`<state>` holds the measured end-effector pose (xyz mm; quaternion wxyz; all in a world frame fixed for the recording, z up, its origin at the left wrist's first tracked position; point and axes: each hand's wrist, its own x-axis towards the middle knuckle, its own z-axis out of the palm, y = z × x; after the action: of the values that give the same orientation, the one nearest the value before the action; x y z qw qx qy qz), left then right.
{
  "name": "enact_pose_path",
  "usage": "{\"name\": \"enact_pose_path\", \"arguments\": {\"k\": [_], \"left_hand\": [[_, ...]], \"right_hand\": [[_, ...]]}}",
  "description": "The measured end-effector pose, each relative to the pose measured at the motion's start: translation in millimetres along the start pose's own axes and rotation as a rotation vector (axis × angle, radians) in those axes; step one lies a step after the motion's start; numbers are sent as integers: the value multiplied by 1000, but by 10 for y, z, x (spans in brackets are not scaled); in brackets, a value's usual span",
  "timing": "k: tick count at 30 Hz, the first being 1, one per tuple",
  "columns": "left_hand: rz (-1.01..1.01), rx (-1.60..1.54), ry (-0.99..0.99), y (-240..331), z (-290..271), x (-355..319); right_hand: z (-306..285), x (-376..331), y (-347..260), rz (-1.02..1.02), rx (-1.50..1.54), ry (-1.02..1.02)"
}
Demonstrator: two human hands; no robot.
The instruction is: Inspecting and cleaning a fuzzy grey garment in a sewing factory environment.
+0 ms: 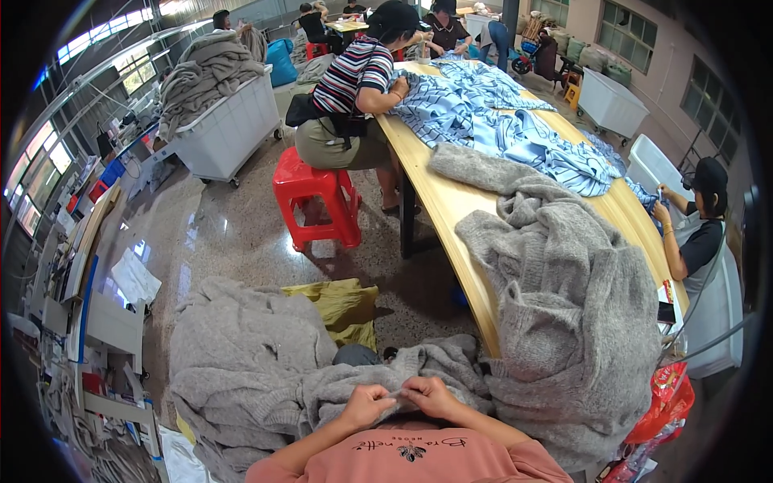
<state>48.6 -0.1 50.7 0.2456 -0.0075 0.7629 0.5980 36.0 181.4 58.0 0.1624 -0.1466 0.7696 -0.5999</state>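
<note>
A fuzzy grey knit sweater (342, 388) lies bunched across my lap. My left hand (369, 405) is closed in a pinch at its upper edge. Close beside it, my right hand (430, 397) pinches too, and the fingertips of both hands nearly meet over a small bit of the grey knit. Exactly what sits between the fingertips is too small to make out clearly. To the left, a large heap of the same grey knitwear (241, 354) adjoins the piece in my lap. More grey sweaters (564, 282) are piled on the table's near end at my right.
A long wooden table (443, 233) runs away from me, with blue striped garments (491, 121) farther along it. A person in a striped shirt sits there on a red stool (314, 197); another works at the right. White bins (229, 133) and yellow cloth (346, 310) stand or lie nearby.
</note>
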Motion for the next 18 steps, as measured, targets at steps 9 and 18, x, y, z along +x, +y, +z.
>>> {"name": "enact_pose_path", "arguments": {"k": [9,18], "left_hand": [[139,-55,-192,50,138,18],[85,-273,20,196,28,133]], "right_hand": [[103,-24,41,-178,1,95],[-57,94,-4,-228,-231,-12]]}}
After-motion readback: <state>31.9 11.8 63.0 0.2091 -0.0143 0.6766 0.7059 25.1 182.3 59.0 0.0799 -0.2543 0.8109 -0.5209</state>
